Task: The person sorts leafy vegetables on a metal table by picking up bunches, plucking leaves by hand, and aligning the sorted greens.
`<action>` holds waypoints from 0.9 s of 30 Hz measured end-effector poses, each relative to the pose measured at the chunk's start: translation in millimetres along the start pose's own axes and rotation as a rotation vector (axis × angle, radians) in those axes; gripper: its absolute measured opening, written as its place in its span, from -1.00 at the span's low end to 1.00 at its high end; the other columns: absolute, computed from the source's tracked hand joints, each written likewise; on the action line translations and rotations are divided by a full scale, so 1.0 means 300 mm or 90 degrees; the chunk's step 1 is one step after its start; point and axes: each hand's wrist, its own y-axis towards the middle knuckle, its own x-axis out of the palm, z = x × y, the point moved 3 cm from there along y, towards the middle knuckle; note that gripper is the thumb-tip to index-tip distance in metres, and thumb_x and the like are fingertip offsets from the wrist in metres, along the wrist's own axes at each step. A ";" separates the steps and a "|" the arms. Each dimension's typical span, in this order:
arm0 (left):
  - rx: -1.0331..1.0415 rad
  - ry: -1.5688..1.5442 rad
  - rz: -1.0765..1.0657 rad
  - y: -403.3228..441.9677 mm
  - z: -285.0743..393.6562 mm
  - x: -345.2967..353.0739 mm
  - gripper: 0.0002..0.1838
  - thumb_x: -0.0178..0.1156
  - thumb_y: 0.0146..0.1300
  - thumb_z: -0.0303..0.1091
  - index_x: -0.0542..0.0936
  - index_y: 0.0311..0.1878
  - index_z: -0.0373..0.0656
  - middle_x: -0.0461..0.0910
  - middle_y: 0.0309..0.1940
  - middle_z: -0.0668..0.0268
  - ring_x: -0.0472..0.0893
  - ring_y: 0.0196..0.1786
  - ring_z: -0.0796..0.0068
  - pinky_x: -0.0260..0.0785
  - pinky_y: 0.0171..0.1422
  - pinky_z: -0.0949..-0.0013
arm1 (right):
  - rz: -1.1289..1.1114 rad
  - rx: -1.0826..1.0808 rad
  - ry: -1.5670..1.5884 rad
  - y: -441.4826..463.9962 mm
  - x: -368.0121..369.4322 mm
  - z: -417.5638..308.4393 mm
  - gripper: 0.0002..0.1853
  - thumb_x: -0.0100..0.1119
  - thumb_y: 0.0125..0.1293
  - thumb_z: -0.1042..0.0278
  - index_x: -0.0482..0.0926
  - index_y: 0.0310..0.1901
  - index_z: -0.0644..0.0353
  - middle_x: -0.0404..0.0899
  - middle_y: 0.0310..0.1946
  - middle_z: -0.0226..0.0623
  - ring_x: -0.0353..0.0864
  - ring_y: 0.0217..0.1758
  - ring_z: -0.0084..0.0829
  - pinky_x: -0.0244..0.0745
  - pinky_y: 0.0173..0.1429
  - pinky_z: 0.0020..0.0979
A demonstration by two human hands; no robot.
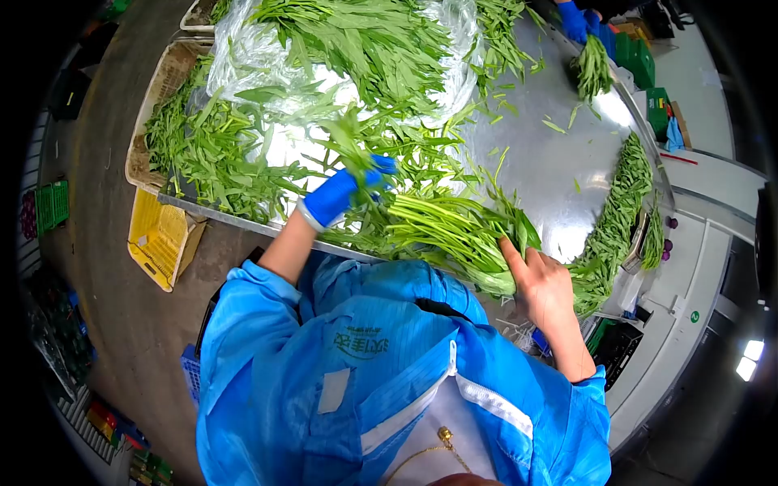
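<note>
My left hand (pixel 344 194), in a blue glove, is raised over the metal table, its fingers closed on a few leafy green sprigs (pixel 348 138) blurred by motion. My bare right hand (pixel 539 287) grips the right end of a bunch of leafy greens (pixel 433 227), which look like water spinach. The bunch's pale stems point left, near the table's front edge and close to my jacket. Part of the right hand's grip is hidden under the palm. Loose greens (pixel 219 154) lie left of and beyond my left hand.
A large pile of greens (pixel 356 49) lies on clear plastic (pixel 251 49). Bundled greens (pixel 620 211) line the table's right edge. Another person's blue-gloved hands (pixel 577 23) hold a bunch at the far right. A yellow crate (pixel 162 239) sits below the table's left side.
</note>
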 end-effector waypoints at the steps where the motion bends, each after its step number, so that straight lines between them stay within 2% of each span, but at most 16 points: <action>1: 0.091 0.104 -0.073 0.016 -0.033 0.073 -0.41 0.20 0.29 -0.27 0.30 0.34 -0.24 0.44 0.23 0.24 0.40 0.30 0.31 0.24 0.40 0.30 | 0.003 0.002 0.006 0.009 0.001 0.001 -0.24 0.16 -0.14 0.50 0.39 0.27 0.03 0.40 -0.50 -0.29 0.55 -0.45 -0.28 0.49 -0.39 -0.28; 2: -0.037 -0.055 -0.109 0.022 -0.086 0.143 -0.40 0.21 0.28 -0.37 0.29 0.36 -0.25 0.37 0.30 0.21 0.33 0.35 0.38 0.17 0.44 0.33 | -0.035 0.033 0.052 0.014 0.011 0.011 -0.24 0.19 -0.12 0.51 0.38 0.27 0.03 0.48 -0.47 -0.18 0.58 -0.42 -0.18 0.50 -0.35 -0.24; 3: -0.001 0.085 -0.157 -0.010 -0.028 0.266 -0.42 0.23 0.27 -0.41 0.32 0.34 -0.26 0.42 0.26 0.22 0.39 0.30 0.43 0.18 0.42 0.34 | -0.037 0.064 0.119 0.018 0.027 0.026 -0.24 0.20 -0.11 0.51 0.38 0.28 0.03 0.51 -0.45 -0.13 0.59 -0.38 -0.14 0.50 -0.31 -0.22; 5: -0.096 0.100 -0.028 -0.006 -0.076 0.273 -0.45 0.23 0.28 -0.39 0.35 0.31 -0.26 0.49 0.18 0.28 0.46 0.23 0.47 0.24 0.37 0.36 | -0.044 0.130 0.251 0.012 0.059 0.062 -0.25 0.23 -0.08 0.52 0.36 0.28 0.03 0.57 -0.39 -0.02 0.61 -0.31 -0.05 0.50 -0.25 -0.18; 7: 0.036 0.112 0.132 0.012 -0.028 0.232 -0.64 0.15 0.37 -0.23 0.53 0.12 -0.23 0.59 -0.09 0.39 0.54 -0.07 0.56 0.39 0.07 0.44 | -0.111 0.216 0.365 0.003 0.061 0.082 -0.23 0.26 -0.11 0.55 0.34 0.28 0.07 0.60 -0.29 0.10 0.60 -0.19 0.07 0.49 -0.11 -0.14; 9: -0.007 0.238 0.292 0.014 0.035 0.055 -0.66 0.05 0.42 -0.09 0.63 -0.05 -0.15 0.59 -0.36 0.45 0.50 -0.32 0.68 0.36 -0.20 0.52 | -0.152 0.258 0.426 -0.015 0.046 0.088 -0.20 0.26 -0.16 0.58 0.34 0.27 0.10 0.60 -0.26 0.10 0.60 -0.15 0.10 0.49 -0.06 -0.14; 10: 0.112 0.160 0.362 0.006 0.086 0.006 -0.67 0.07 0.40 -0.09 0.63 -0.06 -0.14 0.58 -0.42 0.46 0.47 -0.42 0.69 0.33 -0.31 0.54 | -0.145 0.283 0.451 -0.025 0.040 0.099 -0.18 0.25 -0.20 0.61 0.34 0.26 0.14 0.60 -0.25 0.13 0.60 -0.13 0.11 0.50 -0.03 -0.18; 11: 0.042 0.129 0.401 -0.011 0.115 -0.084 -0.68 0.07 0.40 -0.11 0.64 -0.08 -0.15 0.59 -0.46 0.46 0.47 -0.47 0.67 0.35 -0.35 0.55 | -0.137 0.287 0.467 -0.030 0.045 0.111 -0.18 0.25 -0.20 0.61 0.34 0.26 0.15 0.60 -0.25 0.13 0.60 -0.12 0.10 0.50 -0.02 -0.19; 15: 0.082 0.014 0.193 0.016 0.106 0.062 -0.63 0.18 0.33 -0.24 0.50 0.13 -0.20 0.61 -0.16 0.30 0.61 -0.14 0.51 0.49 0.00 0.38 | -0.108 0.284 0.505 -0.038 0.059 0.115 -0.20 0.25 -0.20 0.62 0.34 0.25 0.19 0.61 -0.26 0.14 0.62 -0.10 0.08 0.50 -0.01 -0.21; 17: 0.070 0.098 -0.007 0.043 0.071 0.225 -0.37 0.24 0.19 -0.49 0.31 0.34 -0.25 0.51 0.11 0.25 0.56 0.09 0.39 0.44 0.15 0.32 | -0.097 0.266 0.502 -0.014 0.083 0.107 -0.21 0.25 -0.20 0.62 0.34 0.24 0.19 0.61 -0.27 0.14 0.62 -0.10 0.08 0.50 -0.01 -0.21; 19: 0.147 0.158 0.076 0.053 0.013 0.298 -0.29 0.24 0.14 -0.56 0.25 0.39 -0.24 0.48 0.17 0.27 0.54 0.11 0.41 0.44 0.15 0.31 | -0.128 0.285 0.503 0.001 0.091 0.108 -0.22 0.25 -0.20 0.62 0.35 0.23 0.19 0.61 -0.26 0.13 0.64 -0.11 0.04 0.50 -0.01 -0.25; 21: 0.032 0.129 0.231 0.073 0.075 0.222 -0.53 0.27 0.12 -0.50 0.49 0.15 -0.25 0.62 -0.10 0.31 0.60 -0.14 0.52 0.47 -0.07 0.44 | -0.143 0.291 0.534 -0.008 0.098 0.130 -0.22 0.26 -0.19 0.62 0.35 0.23 0.19 0.61 -0.26 0.13 0.64 -0.12 0.03 0.49 -0.02 -0.26; 22: 0.194 -0.004 0.227 0.089 0.071 0.094 -0.65 0.27 0.14 -0.47 0.56 0.03 -0.23 0.65 -0.20 0.32 0.60 -0.23 0.54 0.45 -0.16 0.50 | -0.144 0.315 0.536 -0.023 0.095 0.138 -0.22 0.26 -0.20 0.63 0.36 0.22 0.22 0.63 -0.24 0.06 0.68 -0.13 -0.12 0.49 0.01 -0.32; 23: 0.188 0.023 0.304 0.110 0.088 -0.055 -0.66 0.28 0.15 -0.48 0.53 0.01 -0.28 0.61 -0.08 0.24 0.63 -0.13 0.37 0.50 -0.02 0.36 | -0.119 0.320 0.559 -0.044 0.099 0.149 -0.23 0.26 -0.20 0.64 0.37 0.22 0.23 0.64 -0.23 0.02 0.67 -0.12 -0.18 0.48 0.03 -0.34; 25: 0.239 -0.034 0.333 0.063 0.120 -0.116 -0.62 0.26 0.19 -0.47 0.51 0.09 -0.28 0.60 -0.03 0.22 0.62 -0.05 0.40 0.49 0.01 0.39 | -0.065 0.327 0.606 -0.073 0.116 0.172 -0.25 0.25 -0.20 0.65 0.38 0.20 0.27 0.66 -0.20 -0.07 0.66 -0.10 -0.30 0.46 0.07 -0.39; 27: 0.153 -0.013 0.235 0.050 0.132 0.007 -0.57 0.27 0.19 -0.47 0.49 0.14 -0.30 0.60 -0.01 0.22 0.61 -0.01 0.43 0.48 0.06 0.40 | -0.059 0.337 0.668 -0.069 0.120 0.168 -0.29 0.25 -0.18 0.66 0.39 0.17 0.33 0.64 -0.11 -0.21 0.56 -0.04 -0.48 0.38 0.16 -0.46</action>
